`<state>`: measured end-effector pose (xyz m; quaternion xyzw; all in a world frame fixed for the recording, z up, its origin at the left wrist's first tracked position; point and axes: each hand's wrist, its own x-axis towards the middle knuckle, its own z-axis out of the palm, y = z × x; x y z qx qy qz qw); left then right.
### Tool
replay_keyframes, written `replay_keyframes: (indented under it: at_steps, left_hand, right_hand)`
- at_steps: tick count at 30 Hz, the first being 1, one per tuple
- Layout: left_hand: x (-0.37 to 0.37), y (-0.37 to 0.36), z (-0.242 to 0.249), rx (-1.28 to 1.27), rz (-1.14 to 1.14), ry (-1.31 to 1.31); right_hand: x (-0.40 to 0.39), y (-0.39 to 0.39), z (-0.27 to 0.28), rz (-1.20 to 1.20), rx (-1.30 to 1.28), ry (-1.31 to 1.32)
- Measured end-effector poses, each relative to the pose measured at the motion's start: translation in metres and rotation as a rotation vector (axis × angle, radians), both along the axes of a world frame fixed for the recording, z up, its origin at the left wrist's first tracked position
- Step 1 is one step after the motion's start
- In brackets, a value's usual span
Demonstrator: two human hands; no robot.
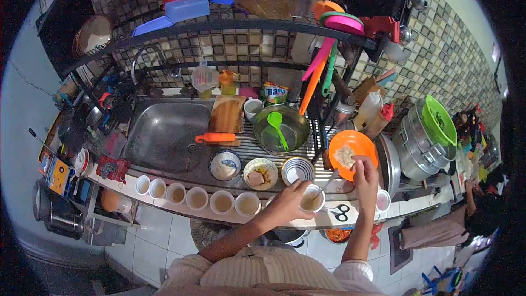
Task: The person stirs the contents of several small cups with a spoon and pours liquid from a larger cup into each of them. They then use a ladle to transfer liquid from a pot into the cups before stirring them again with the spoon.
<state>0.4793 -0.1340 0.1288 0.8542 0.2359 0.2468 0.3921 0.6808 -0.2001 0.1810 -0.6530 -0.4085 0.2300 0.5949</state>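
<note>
My left hand (287,204) is closed around a small white cup (311,208) with a yellowish-brown filling, near the counter's front edge. A metal spoon (329,180) leans in that cup, its handle pointing up and right. Over the near right edge of an orange plate (366,141), my right hand (366,178) has its fingers pinched together. Pale, soft-looking food (344,156) lies on the plate beside those fingertips. Whatever they pinch is too small to make out. Black-handled scissors (341,212) rest between my hands, and another white cup (383,201) stands to the right.
Several filled cups (222,203) line the counter's front edge at left. Behind them are bowls (261,174), a metal basin (268,145) with a green ladle (278,129), and a sink (159,137). A large steamer pot (419,151) stands right; utensils hang from the shelf (235,23).
</note>
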Motion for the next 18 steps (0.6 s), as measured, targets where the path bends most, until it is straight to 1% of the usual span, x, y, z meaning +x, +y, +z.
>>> replay_keyframes:
  at_steps: [1, 2, 4, 5, 6, 7, 8, 9, 10, 11, 14, 15, 16, 18]
  left_hand:
    - [-0.012, 0.005, 0.017, -0.015, -0.004, 0.005]
    - [-0.025, 0.008, 0.031, -0.017, -0.006, 0.009]
    - [-0.05, 0.019, 0.051, 0.036, 0.074, -0.013]
    - [-0.063, 0.025, 0.054, 0.039, 0.07, -0.011]
    - [-0.076, 0.03, 0.056, 0.081, 0.125, -0.031]
    - [-0.089, 0.037, 0.058, 0.125, 0.178, -0.049]
    - [-0.102, 0.043, 0.058, 0.121, 0.167, -0.042]
    - [-0.114, 0.05, 0.059, 0.097, 0.233, -0.011]
    - [-0.124, 0.059, 0.06, 0.078, 0.301, 0.016]
    - [-0.134, 0.066, 0.059, 0.111, 0.344, 0.039]
    - [-0.161, 0.084, 0.07, 0.122, 0.402, 0.006]
    - [-0.166, 0.092, 0.067, 0.113, 0.441, -0.015]
    - [-0.172, 0.099, 0.066, 0.112, 0.433, -0.015]
    - [-0.181, 0.111, 0.067, -0.03, 0.467, -0.046]
  right_hand:
    - [-0.005, 0.016, -0.002, -0.047, 0.087, -0.103]
    - [-0.01, 0.031, -0.006, -0.049, 0.084, -0.099]
    - [-0.019, 0.068, -0.022, 0.066, 0.071, -0.293]
    - [-0.022, 0.093, -0.041, 0.092, 0.047, -0.469]
    - [-0.025, 0.12, -0.065, 0.115, 0.02, -0.643]
    - [-0.025, 0.15, -0.087, 0.157, -0.148, -0.753]
    - [-0.029, 0.17, -0.106, 0.202, -0.327, -0.856]
    - [-0.039, 0.181, -0.114, 0.195, -0.33, -0.851]
    - [-0.051, 0.195, -0.117, 0.113, -0.429, -0.981]
    - [-0.059, 0.206, -0.121, 0.029, -0.529, -1.109]
    - [-0.066, 0.226, -0.144, 0.023, -0.551, -1.165]
    - [-0.074, 0.225, -0.131, 0.044, -0.668, -1.17]
    - [-0.075, 0.228, -0.134, 0.038, -0.673, -1.166]
    - [-0.074, 0.23, -0.138, -0.024, -0.719, -1.206]
